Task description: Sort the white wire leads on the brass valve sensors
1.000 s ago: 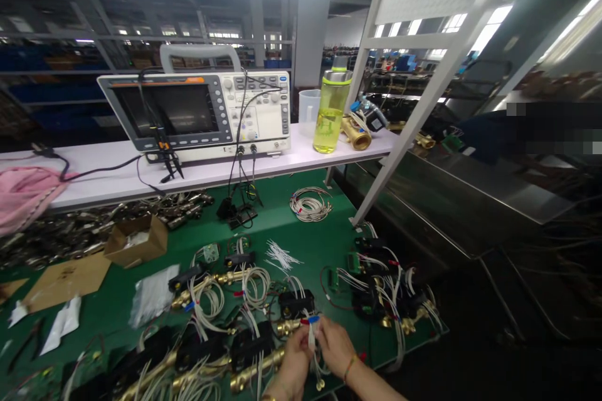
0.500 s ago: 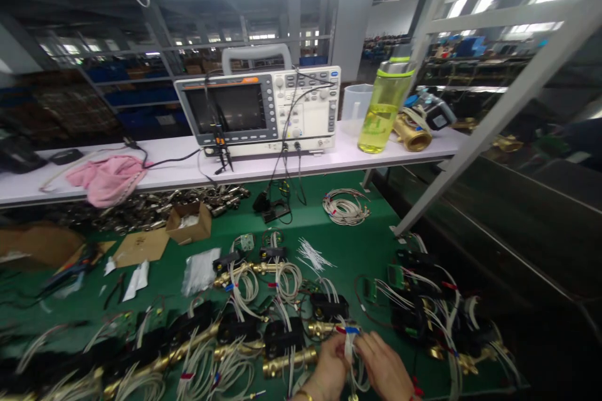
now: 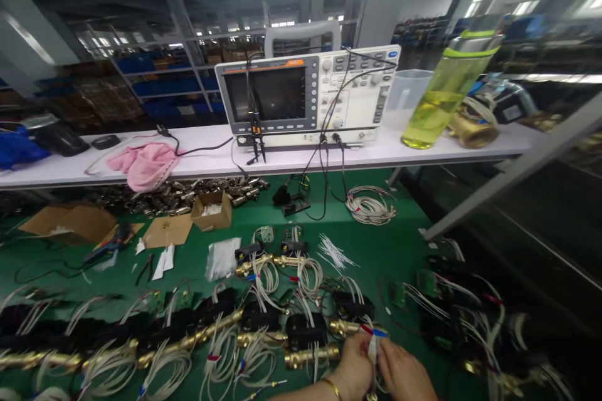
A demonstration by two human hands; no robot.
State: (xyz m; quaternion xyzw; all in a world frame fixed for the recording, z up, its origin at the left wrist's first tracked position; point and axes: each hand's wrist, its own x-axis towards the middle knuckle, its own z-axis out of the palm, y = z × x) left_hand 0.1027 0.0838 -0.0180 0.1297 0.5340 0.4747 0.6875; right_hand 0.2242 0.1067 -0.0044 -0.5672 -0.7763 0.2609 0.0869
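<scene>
— What do your hands do, in the head camera?

— My left hand [image 3: 355, 368] and my right hand [image 3: 405, 376] are close together at the bottom edge of the green desk [image 3: 376, 244]. Both pinch the same bundle of white wires [image 3: 374, 351], which has a red and a blue marker at its top.

— Where does this bundle lie?

— Just beside a brass fitting [image 3: 345, 326] with a black module [image 3: 352, 307] on it, at the right end of a row of similar brass parts.

— And behind it?

— An oscilloscope [image 3: 308, 97] stands on the white shelf [image 3: 282, 160], with a yellow-green bottle [image 3: 442, 97] to its right and a pink cloth [image 3: 143, 164] to its left.
</scene>
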